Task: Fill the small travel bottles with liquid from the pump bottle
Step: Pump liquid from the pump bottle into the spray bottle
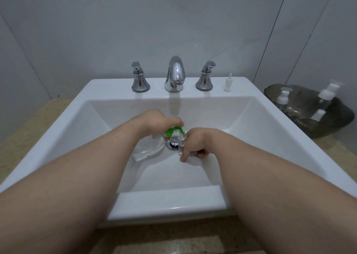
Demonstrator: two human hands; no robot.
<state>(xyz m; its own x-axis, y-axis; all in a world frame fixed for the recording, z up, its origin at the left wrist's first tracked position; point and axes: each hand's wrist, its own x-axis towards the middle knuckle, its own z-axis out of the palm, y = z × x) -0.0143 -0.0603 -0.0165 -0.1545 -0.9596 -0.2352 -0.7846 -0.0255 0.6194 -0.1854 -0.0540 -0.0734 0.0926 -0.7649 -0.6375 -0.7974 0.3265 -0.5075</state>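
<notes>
Two bare arms reach into a white sink [108, 85]. The left hand [156, 121] curls over the green pump head [171, 132] of a clear pump bottle [148, 149] tilted in the basin. The right hand [199, 141] grips a small clear travel bottle [181, 141], its mouth at the pump's spout, above the drain [172, 143]. On the counter [23, 134] to the right, a dark bowl [340, 126] holds three more white-capped bottles [326, 95].

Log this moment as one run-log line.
left hand: grips green head of pump bottle | right hand: holds small travel bottle at nozzle | place: inside sink | fill level: cannot tell
</notes>
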